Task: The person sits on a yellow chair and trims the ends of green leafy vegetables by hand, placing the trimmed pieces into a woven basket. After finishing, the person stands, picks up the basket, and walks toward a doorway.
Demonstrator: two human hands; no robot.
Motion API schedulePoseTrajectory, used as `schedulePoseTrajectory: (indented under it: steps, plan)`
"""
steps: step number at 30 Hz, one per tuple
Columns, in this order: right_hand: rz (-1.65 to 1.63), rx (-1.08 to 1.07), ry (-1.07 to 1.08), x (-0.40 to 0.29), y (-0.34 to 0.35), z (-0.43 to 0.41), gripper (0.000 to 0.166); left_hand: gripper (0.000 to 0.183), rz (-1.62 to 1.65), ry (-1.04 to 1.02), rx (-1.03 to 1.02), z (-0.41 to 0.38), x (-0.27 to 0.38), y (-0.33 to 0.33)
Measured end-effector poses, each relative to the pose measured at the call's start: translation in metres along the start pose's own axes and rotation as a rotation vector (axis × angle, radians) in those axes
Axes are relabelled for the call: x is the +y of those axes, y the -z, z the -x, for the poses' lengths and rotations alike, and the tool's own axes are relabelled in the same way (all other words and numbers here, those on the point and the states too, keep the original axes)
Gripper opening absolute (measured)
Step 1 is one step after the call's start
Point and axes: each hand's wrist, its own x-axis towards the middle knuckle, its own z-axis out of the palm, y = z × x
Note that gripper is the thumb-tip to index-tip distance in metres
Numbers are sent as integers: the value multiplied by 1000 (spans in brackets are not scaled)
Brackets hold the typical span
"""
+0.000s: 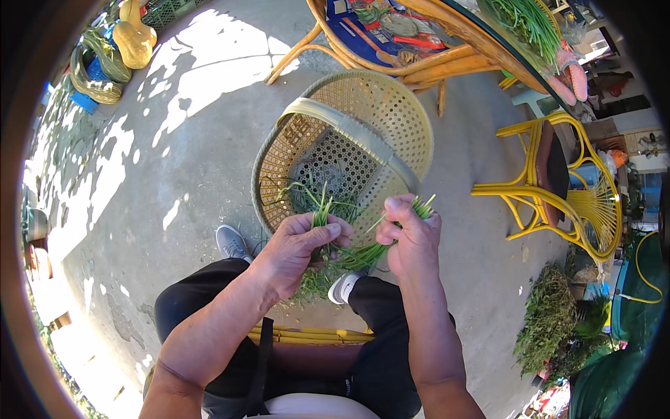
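Observation:
My left hand (301, 246) is closed around a small bunch of thin green stalks (322, 209), their tips standing up past the thumb. To its right, my right hand (411, 230) grips a thicker bunch of long green stalks (369, 255), like chives; the cut ends show above the fist and the leaves trail toward my left hand. Both hands are over the near rim of a perforated plastic basket (408, 120) with an arched handle (343, 125). Loose green leaves (319, 196) lie in the basket, and more trimmings (311, 288) are on the floor between the shoes.
A bamboo-framed table (460, 60) holding greens is at the top right, with pink gloves (573, 78) at its edge. A yellow rattan chair (544, 194) stands on the right, above heaped plants (547, 314). Squashes (133, 39) lie at the upper left.

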Motion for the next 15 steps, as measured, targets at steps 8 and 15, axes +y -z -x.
schedulePoseTrajectory:
  steps: [8,15]
  plan:
    - [43,-11,0,6,-3,0,14,11,-22,-4,-114,5,-1,-7]
    - [-54,110,105,0,-2,-3,15,13,19,10,57,4,5,-1]
